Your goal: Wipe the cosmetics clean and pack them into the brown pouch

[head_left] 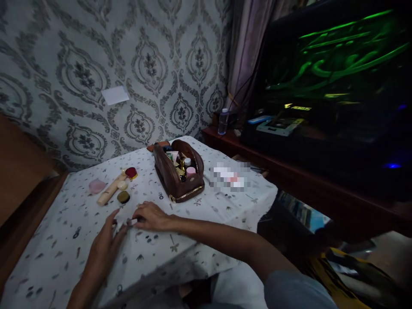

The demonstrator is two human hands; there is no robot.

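Both my hands rest on a table covered with a white patterned cloth point(64, 240). My left hand point(104, 242) lies near the front, fingers stretched toward the right hand. My right hand point(151, 216) lies palm down, its fingers curled around a small dark thing I cannot make out. Just beyond the hands lie a dark round compact point(123, 197), a cream round lid point(122, 185), a beige tube point(107, 193), a pink puff point(97, 186) and a red round item point(131, 172). An open brown cosmetic bag point(178, 171) full of small bottles stands at the table's middle.
A blurred white packet point(230, 176) lies to the right of the bag. A dark wooden shelf point(289, 167) to the right carries a clear bottle point(222, 121) and a large screen point(337, 77) glowing green. Patterned wallpaper point(144, 64) backs the table; wooden furniture point(19, 171) stands left.
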